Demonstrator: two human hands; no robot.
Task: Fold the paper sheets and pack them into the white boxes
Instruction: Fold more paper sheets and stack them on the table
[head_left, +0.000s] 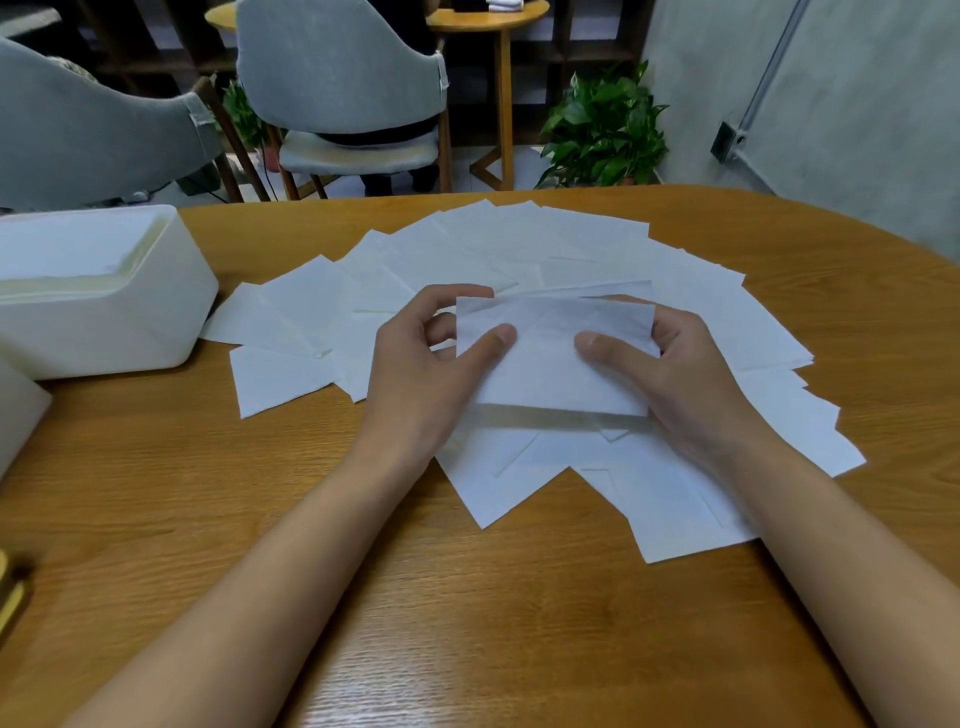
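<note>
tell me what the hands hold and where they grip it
One paper sheet, held above the pile: left hand pinches its left edge, right hand its right edge, thumbs on top.

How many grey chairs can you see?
2: the left grey chair at the far left edge, the middle grey chair beyond the wooden table; others may be hidden.

On the table (467, 623), loose sheets (519, 249) fanned across the middle, a single sheet (550, 369) held over them between left hand (421, 369) and right hand (680, 374); a box (104, 322) to their left, a second box (15, 415) nearer, at the left edge; chairs (337, 67) and a plant (602, 130) behind
</note>
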